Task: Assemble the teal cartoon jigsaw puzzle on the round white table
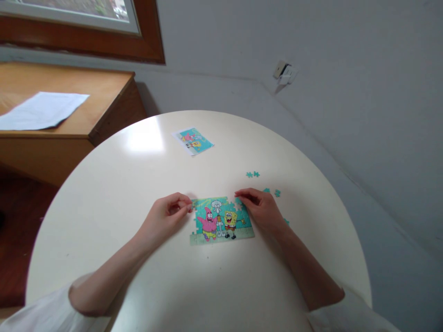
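Observation:
A partly assembled cartoon jigsaw puzzle lies on the round cream table. My left hand is at the puzzle's upper left corner, fingers pinched on a puzzle piece at the edge. At the puzzle's upper right corner rests my right hand, fingers curled and pressing on the puzzle's edge; whether it holds a piece is hidden. Loose teal pieces lie beyond my right hand, and more loose pieces sit just right of it.
A small reference picture card lies further back on the table. A wooden desk with a white sheet of paper stands at the left. A grey wall and a wall socket are behind.

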### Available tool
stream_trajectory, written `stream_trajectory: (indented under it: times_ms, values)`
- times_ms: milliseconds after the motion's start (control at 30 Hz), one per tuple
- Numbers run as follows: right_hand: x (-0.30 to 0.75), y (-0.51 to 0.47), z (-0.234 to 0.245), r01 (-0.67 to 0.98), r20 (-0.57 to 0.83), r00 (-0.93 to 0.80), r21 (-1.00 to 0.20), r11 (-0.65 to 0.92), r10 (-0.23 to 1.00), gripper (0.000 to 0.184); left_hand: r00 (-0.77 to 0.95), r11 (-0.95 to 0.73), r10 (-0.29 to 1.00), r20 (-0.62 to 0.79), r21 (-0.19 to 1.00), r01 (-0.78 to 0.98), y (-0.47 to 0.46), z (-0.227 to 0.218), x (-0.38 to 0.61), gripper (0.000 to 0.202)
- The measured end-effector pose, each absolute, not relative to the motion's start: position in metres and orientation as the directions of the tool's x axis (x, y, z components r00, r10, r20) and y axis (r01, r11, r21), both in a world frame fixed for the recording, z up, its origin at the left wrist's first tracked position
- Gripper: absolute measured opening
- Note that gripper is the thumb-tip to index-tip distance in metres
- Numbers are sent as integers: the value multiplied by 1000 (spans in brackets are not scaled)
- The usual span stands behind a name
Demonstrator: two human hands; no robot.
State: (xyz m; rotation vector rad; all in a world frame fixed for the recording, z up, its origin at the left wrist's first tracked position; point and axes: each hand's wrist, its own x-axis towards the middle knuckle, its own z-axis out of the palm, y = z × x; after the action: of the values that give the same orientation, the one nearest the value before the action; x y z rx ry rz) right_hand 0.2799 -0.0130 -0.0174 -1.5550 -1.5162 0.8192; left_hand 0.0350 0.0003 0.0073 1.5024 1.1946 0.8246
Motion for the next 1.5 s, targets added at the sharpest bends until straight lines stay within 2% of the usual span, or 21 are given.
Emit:
stream_trajectory:
  times_ms: [233,767,1233,1500]
  values:
    - [270,-9,-21,358,72,105,-933,30,992,26,279,-12,958,-72,957,288,0,4,34,18]
    - [265,-8,-21,362,79,158,-932,16,984,25,281,-23,958,-64,955,295,0,3,34,17]
    - [257,-11,-15,538,160,140,-841,61,977,19,284,-24,957,-60,959,283,0,0,35,15]
    - [256,-10,-14,570,164,126,-819,64,978,19,294,-33,954,-57,956,291,0,1,34,17]
